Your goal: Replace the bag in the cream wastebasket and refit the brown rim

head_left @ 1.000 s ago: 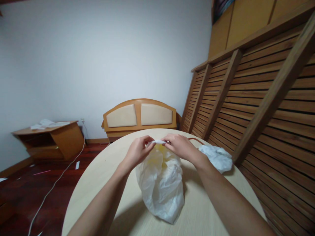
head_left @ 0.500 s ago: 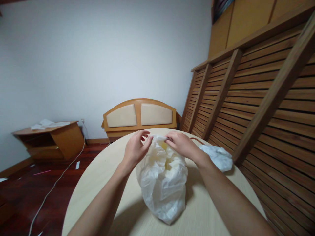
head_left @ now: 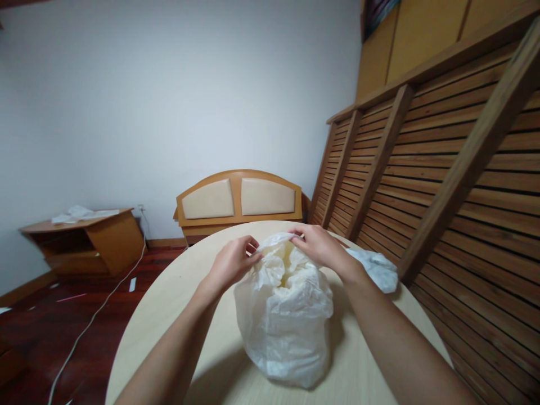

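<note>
A crumpled white plastic bag (head_left: 287, 332) rests on the round pale table (head_left: 160, 315), its mouth partly spread and something yellowish showing inside. My left hand (head_left: 238, 259) pinches the left side of the bag's rim between thumb and fingers. On the far right of the rim, my right hand (head_left: 314, 244) is closed on the thin plastic edge. What the yellowish thing inside is, I cannot make out.
A second whitish plastic bundle (head_left: 375, 269) lies at the table's right side, partly behind my right forearm. Slatted wooden panels (head_left: 405, 185) lean along the right. A headboard (head_left: 238, 197) stands beyond the table, and a low cabinet (head_left: 109, 239) at left. A cable (head_left: 101, 306) crosses the floor.
The bag's mouth has spread wider and its body looks fuller. My left hand has come down slightly along the rim; my right hand has shifted a little to the right.
</note>
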`<control>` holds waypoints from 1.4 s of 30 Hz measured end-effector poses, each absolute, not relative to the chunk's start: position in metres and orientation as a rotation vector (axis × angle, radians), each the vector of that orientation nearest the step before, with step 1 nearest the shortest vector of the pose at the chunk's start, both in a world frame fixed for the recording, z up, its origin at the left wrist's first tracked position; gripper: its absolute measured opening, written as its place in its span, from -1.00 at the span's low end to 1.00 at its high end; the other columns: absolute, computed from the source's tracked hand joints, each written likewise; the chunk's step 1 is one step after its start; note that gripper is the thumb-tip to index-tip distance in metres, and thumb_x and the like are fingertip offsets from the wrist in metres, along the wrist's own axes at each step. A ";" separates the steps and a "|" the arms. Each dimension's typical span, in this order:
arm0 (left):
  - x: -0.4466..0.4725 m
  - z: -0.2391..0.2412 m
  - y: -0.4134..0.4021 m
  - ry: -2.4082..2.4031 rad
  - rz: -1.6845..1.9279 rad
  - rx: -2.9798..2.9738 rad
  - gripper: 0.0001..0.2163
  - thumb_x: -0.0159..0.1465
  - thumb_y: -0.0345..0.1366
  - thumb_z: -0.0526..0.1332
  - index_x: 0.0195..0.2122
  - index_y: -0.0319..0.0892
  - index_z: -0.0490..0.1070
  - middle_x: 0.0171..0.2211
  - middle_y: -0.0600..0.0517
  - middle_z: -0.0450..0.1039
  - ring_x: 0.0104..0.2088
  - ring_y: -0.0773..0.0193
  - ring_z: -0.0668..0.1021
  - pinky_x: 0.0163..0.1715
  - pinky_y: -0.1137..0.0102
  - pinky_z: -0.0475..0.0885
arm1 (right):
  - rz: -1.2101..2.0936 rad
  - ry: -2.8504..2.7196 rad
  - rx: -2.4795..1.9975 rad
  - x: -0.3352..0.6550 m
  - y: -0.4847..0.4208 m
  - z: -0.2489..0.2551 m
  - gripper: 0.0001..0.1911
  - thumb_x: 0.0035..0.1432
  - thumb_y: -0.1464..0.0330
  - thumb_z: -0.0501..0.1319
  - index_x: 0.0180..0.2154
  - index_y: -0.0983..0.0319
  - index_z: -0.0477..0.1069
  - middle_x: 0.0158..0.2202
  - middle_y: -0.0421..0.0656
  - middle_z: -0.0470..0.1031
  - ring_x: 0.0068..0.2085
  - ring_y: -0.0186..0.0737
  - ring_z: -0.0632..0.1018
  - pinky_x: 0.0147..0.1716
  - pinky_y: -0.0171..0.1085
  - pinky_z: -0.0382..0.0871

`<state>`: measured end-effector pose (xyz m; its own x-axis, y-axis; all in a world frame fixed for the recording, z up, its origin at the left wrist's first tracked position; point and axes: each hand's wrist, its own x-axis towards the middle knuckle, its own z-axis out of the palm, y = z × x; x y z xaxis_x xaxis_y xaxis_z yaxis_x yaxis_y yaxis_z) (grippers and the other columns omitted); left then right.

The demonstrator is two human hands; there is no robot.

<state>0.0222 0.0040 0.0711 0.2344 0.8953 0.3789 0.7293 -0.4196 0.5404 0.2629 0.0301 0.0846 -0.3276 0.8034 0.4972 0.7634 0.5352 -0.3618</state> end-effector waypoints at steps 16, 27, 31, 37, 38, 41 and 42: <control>0.035 0.074 0.000 1.716 0.803 2.393 -0.89 0.22 -0.35 0.26 -0.34 -0.20 0.59 -0.40 -0.04 0.59 -0.42 0.23 0.54 -0.42 0.43 0.21 | 0.446 -2.303 -1.230 0.287 0.026 0.095 -0.61 0.30 0.28 0.04 -0.34 0.28 0.59 -0.34 -0.12 0.64 -0.34 -0.17 0.56 -0.41 -0.32 0.32; 0.035 0.075 -0.005 1.649 0.730 2.401 -0.77 0.26 -0.31 0.15 -0.41 -0.18 0.61 -0.54 -0.02 0.52 -0.54 0.27 0.46 -0.50 0.43 0.17 | 0.172 -2.003 -1.269 0.290 0.039 0.089 -0.80 0.20 0.43 0.20 -0.17 0.23 0.57 -0.24 -0.10 0.65 -0.26 -0.20 0.62 -0.26 -0.32 0.43; 0.037 0.075 -0.006 1.648 0.703 2.421 -0.73 0.28 -0.31 0.12 -0.44 -0.20 0.60 -0.58 -0.01 0.48 -0.58 0.31 0.40 -0.52 0.43 0.12 | 0.092 -2.056 -1.125 0.287 0.030 0.097 -0.66 0.14 0.54 0.15 -0.09 0.21 0.55 -0.07 -0.10 0.61 -0.15 -0.20 0.60 -0.10 -0.27 0.43; 0.041 0.076 -0.008 1.621 0.711 2.405 -0.67 0.33 -0.22 0.10 -0.44 -0.21 0.59 -0.56 -0.03 0.50 -0.56 0.29 0.41 -0.54 0.43 0.10 | 0.177 -2.366 -0.867 0.272 0.016 0.100 -0.69 0.21 0.36 0.25 0.00 0.20 0.52 0.03 -0.07 0.57 0.06 -0.12 0.54 0.11 -0.18 0.33; 0.041 0.076 -0.008 1.590 0.727 2.399 -0.68 0.33 -0.20 0.10 -0.40 -0.21 0.60 -0.52 -0.03 0.54 -0.53 0.28 0.45 -0.53 0.43 0.13 | 0.172 -2.386 -0.886 0.269 0.017 0.098 -0.72 0.22 0.36 0.25 -0.02 0.19 0.54 0.00 -0.08 0.59 0.04 -0.12 0.55 0.09 -0.19 0.34; 0.041 0.073 -0.006 1.511 0.833 2.323 -0.68 0.33 -0.11 0.14 -0.13 -0.19 0.59 -0.30 -0.08 0.62 -0.37 0.20 0.57 -0.43 0.44 0.30 | 0.108 -2.382 -1.018 0.265 0.023 0.092 -0.81 0.23 0.41 0.23 -0.15 0.19 0.58 -0.14 -0.10 0.64 -0.09 -0.13 0.59 -0.05 -0.25 0.37; 0.041 0.071 -0.005 1.511 0.872 2.281 -0.63 0.31 -0.06 0.17 -0.02 -0.18 0.54 -0.22 -0.09 0.62 -0.32 0.17 0.60 -0.38 0.42 0.36 | 0.078 -2.368 -1.066 0.264 0.025 0.091 -0.83 0.22 0.42 0.23 -0.18 0.19 0.59 -0.17 -0.11 0.64 -0.11 -0.14 0.59 -0.08 -0.27 0.36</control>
